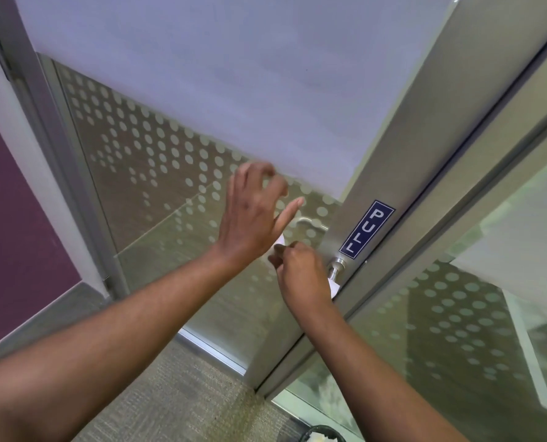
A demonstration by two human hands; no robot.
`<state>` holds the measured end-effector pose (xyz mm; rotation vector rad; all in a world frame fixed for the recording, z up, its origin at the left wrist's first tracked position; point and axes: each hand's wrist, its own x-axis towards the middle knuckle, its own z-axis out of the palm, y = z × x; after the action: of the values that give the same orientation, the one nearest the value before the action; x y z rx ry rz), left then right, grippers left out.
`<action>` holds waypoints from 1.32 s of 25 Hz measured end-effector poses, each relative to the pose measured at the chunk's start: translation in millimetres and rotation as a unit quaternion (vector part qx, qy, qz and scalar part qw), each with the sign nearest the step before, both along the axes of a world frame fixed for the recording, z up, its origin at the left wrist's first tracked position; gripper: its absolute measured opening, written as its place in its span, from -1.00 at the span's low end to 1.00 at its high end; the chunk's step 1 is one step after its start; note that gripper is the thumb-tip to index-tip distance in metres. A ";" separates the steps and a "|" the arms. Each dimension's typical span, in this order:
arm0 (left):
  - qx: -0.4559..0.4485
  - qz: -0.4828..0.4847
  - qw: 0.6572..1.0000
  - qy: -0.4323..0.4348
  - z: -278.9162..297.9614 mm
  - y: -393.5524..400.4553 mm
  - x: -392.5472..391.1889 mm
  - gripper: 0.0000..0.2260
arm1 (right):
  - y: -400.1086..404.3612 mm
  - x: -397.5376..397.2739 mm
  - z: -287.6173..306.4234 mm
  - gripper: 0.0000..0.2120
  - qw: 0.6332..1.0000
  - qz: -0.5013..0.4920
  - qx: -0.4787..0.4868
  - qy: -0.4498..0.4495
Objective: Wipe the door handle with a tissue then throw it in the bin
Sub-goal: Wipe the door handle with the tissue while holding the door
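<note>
Clearly mid-wipe: right hand (302, 275) closed around the white tissue (334, 287) on the door handle (336, 269) below the PULL sign (366, 229), left hand (253, 215) open and empty beside it; next, probably finishing the rub, then carrying the tissue down to the bin (321, 434).

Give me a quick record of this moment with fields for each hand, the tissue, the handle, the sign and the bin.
left hand: open, fingers spread, raised before the glass
right hand: closed on the tissue at the handle
tissue: white, mostly hidden by the hand
door handle: metal, only its base shows
PULL sign: blue, above the handle
bin: bottom edge, dark rim
</note>
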<state>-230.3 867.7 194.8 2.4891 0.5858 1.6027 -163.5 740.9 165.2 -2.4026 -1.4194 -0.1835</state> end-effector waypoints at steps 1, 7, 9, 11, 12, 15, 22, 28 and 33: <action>0.058 -0.007 0.998 0.005 10.4 5.7 9.1 -0.70 | 5.3 -1.7 -1.3 -0.77 1.000 -0.010 -0.005 -0.007; 0.241 0.000 0.969 0.062 54.2 32.4 57.3 -0.34 | 8.7 -14.1 -12.8 -0.80 0.996 -0.053 -0.017 -0.063; 0.253 0.009 0.965 0.072 53.5 39.2 65.5 -0.31 | -3.0 -14.4 -16.4 -0.78 0.997 -0.035 0.009 -0.073; 0.258 0.012 0.963 0.072 51.6 44.3 70.9 -0.29 | -19.2 -7.6 -20.5 -0.82 0.996 -0.008 0.044 -0.071; 0.258 0.009 0.964 0.071 50.3 46.4 73.3 -0.29 | -28.1 -2.5 -22.6 -0.82 0.997 -0.001 0.053 -0.061; 0.256 0.014 0.964 0.071 48.2 48.7 78.5 -0.29 | -50.9 10.6 -26.6 -0.84 0.996 0.003 0.084 -0.032; 0.265 0.025 0.963 0.054 47.5 49.6 84.1 -0.28 | -9.9 -10.6 -6.9 -0.85 0.996 -0.033 0.060 -0.050; 0.260 0.023 0.964 0.054 47.0 50.7 84.9 -0.30 | 23.2 -8.0 8.7 -0.68 0.981 -0.145 0.027 0.126; 0.260 0.023 0.964 0.059 46.4 51.5 85.3 -0.30 | 3.8 -17.3 -4.8 -0.78 0.993 -0.086 0.052 0.067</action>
<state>-145.0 919.2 241.2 2.9728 0.2557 1.8284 -180.9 744.7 160.4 -2.4026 -1.1182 -0.1323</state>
